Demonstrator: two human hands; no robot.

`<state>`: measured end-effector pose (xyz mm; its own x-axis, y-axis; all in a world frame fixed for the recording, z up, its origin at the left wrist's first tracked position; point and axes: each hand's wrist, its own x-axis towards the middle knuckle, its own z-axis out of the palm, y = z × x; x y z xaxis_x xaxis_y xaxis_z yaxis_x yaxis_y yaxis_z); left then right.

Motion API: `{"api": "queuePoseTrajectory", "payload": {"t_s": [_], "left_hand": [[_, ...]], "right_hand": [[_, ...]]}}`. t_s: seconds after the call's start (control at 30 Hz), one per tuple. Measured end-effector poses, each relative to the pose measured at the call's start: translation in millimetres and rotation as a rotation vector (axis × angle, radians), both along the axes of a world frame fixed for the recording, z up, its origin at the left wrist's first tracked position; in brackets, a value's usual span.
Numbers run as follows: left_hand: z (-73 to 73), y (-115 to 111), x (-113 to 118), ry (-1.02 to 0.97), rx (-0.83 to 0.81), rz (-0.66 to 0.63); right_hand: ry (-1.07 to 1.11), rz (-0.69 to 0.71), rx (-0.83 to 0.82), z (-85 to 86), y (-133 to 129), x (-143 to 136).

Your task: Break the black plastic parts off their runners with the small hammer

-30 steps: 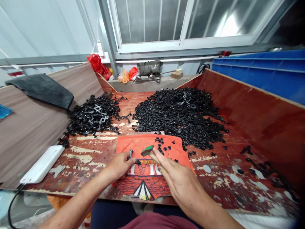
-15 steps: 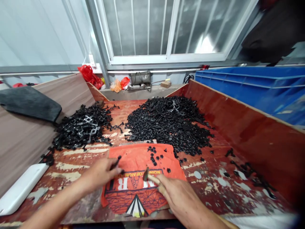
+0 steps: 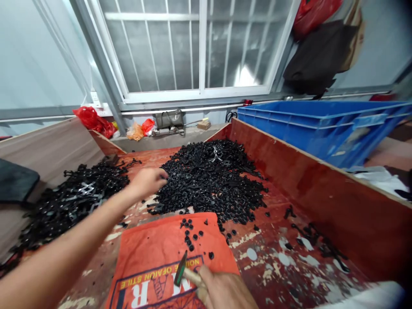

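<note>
My left hand (image 3: 148, 183) reaches forward to the left edge of the large pile of small black parts (image 3: 202, 180). Its fingers are drawn together at the tips; what they hold, if anything, is hidden against the dark pile. In my right hand (image 3: 225, 289) is a small hammer (image 3: 193, 277), gripped by its pale wooden handle, with the narrow metal head pointing away to the left. The hammer is over an orange printed cloth (image 3: 151, 244). Several black button-like pieces (image 3: 195, 237) lie scattered on the cloth's upper right part.
A second heap of black linked parts (image 3: 77, 193) lies on the left, with silvery strips on top. Wooden boards (image 3: 289, 171) wall in the worn red table. Beyond the right board stands a blue crate (image 3: 283, 124). More black parts (image 3: 318, 242) lie at right.
My left hand has gone forward from over the cloth, where it held a small black part, to the large pile. My right hand still holds the hammer. The camera view has shifted right.
</note>
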<state>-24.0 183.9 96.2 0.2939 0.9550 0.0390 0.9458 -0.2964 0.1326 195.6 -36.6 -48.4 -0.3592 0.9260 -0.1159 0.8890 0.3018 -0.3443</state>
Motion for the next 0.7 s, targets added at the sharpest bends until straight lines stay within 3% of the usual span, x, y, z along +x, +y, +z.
{"api": "queuePoseTrajectory", "payload": {"t_s": [0.07,0.13,0.23,0.33,0.47,0.6,0.7], "left_hand": [[-39.9,14,51,0.003,-0.068,-0.055],[-69.1,26,86,0.006,-0.106,-0.034],[-90.0,40,105,-0.021,-0.137,-0.015],[-93.5,48,92,-0.095,-0.127,-0.020],[-94.9,49,55,-0.214,-0.066,0.031],[-98.5,42,27,-0.294,-0.099,0.077],[-94.0,26,23,-0.297,-0.132,0.016]], "right_hand": [[0.005,-0.001,0.053,-14.0,0,0],[0.034,-0.006,0.099,-23.8,-2,1],[0.064,-0.003,0.091,-25.1,-4,2],[0.083,0.005,0.047,-15.7,-4,2],[0.068,0.030,-0.010,-2.4,-2,3],[0.032,0.045,-0.089,6.4,-1,3],[0.056,0.039,-0.120,10.4,-1,3]]}}
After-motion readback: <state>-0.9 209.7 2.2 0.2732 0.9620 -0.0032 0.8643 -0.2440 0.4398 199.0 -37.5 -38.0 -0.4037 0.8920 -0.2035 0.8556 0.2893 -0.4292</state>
